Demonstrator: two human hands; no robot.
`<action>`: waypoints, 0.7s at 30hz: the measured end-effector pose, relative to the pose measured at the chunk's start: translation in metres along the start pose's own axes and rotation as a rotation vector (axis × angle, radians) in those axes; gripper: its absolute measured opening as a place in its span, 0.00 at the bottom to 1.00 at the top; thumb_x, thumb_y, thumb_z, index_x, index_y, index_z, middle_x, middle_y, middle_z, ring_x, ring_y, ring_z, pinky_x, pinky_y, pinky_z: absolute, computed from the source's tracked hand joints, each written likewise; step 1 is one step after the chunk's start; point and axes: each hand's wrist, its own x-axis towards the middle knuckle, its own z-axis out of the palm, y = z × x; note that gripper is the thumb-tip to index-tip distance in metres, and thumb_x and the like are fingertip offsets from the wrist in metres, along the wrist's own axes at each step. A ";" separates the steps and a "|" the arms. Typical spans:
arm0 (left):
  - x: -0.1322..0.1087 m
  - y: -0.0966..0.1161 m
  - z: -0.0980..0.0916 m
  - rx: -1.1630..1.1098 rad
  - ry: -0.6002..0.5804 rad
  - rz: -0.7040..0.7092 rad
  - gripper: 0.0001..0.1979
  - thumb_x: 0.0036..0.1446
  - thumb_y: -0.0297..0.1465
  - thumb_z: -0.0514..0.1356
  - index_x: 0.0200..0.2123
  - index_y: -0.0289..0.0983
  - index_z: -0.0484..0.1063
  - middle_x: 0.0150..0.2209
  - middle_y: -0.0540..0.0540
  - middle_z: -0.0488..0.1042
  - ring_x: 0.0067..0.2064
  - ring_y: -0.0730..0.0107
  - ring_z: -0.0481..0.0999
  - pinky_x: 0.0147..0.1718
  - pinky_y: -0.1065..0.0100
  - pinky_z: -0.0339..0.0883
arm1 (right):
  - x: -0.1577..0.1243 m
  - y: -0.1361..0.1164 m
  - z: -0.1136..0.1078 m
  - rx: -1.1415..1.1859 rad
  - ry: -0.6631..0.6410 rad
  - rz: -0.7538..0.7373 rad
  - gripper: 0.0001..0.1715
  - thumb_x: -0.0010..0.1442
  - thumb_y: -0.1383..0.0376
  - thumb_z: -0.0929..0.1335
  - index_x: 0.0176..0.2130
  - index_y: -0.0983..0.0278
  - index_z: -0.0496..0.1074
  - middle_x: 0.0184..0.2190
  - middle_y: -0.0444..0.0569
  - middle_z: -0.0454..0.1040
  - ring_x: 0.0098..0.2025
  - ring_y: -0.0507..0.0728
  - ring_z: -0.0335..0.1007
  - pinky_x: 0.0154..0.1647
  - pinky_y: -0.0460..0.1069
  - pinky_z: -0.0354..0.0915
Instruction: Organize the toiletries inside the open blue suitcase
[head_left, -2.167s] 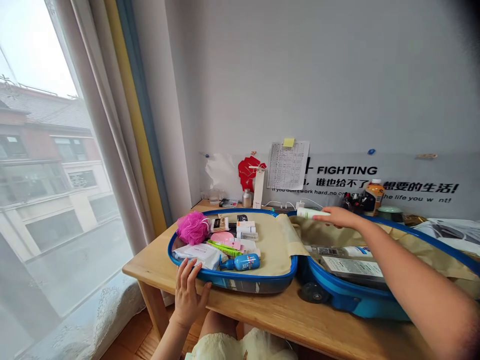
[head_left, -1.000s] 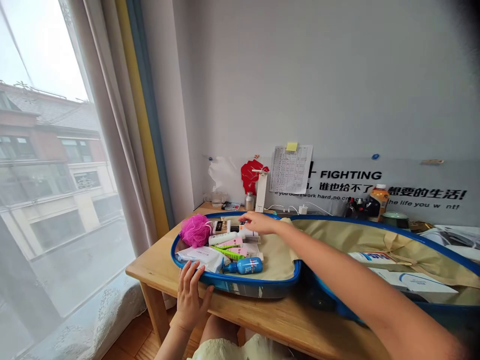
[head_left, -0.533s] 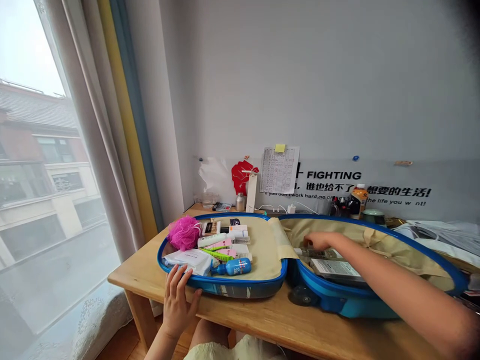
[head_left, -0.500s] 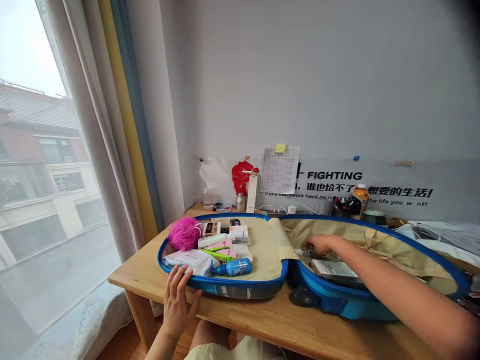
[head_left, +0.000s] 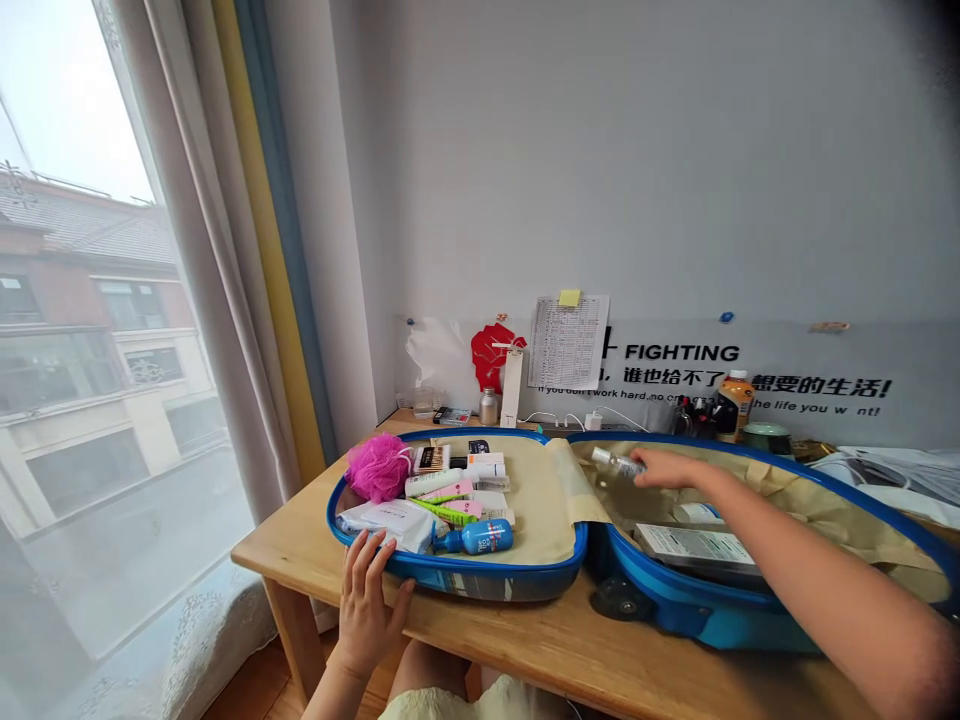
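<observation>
In the right hand is a clear bottle.

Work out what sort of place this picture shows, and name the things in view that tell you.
Probably a bedroom or study, perhaps in a dormitory: a wooden desk stands near a curtained window, with a motivational banner on the wall behind.

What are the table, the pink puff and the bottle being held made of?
Table: smooth, probably wood, from its tan colour and faint grain.
Pink puff: soft, matte mesh, probably plastic, from its ruffles.
Bottle: see-through, glossy; plastic or glass, I can't tell.
</observation>
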 end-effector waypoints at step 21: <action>-0.001 0.001 -0.001 0.014 -0.023 -0.016 0.26 0.62 0.34 0.55 0.62 0.39 0.56 0.56 0.38 0.66 0.66 0.51 0.56 0.60 0.46 0.58 | -0.033 -0.262 0.078 0.121 0.079 -0.938 0.35 0.50 0.70 0.69 0.57 0.54 0.68 0.53 0.51 0.71 0.54 0.65 0.67 0.55 0.56 0.61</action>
